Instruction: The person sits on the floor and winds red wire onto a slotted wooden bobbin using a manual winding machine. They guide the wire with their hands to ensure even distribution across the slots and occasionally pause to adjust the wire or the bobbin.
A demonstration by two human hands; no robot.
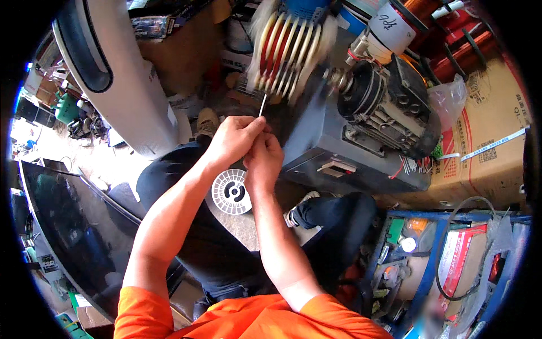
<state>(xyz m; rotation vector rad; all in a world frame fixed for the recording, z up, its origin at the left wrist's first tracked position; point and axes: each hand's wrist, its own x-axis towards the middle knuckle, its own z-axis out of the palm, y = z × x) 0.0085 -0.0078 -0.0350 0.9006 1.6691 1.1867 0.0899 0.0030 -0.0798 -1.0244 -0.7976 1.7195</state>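
Observation:
My two hands meet in the middle, one close against the other. The left hand [230, 138] pinches a thin white tube or wire [262, 106] running up to a coil winding form [285, 53]. Just below and right, my right hand [264, 161] has its fingers pressed together; what lies in them is hidden. The form is a row of cream discs with dark red showing between several of them, and its outer edges are blurred. Under my hands, between my legs, sits a round white slotted spool [217, 193] with a black centre.
Right of the form, a dark electric motor [389, 107] sits on a grey metal box [316, 135]. Copper wire spools [468, 51] rest by a cardboard box [491, 135]. A blue compartment tray [435, 214] stands lower right. A tall white appliance casing [124, 85] and dark curved panel [73, 226] occupy the left.

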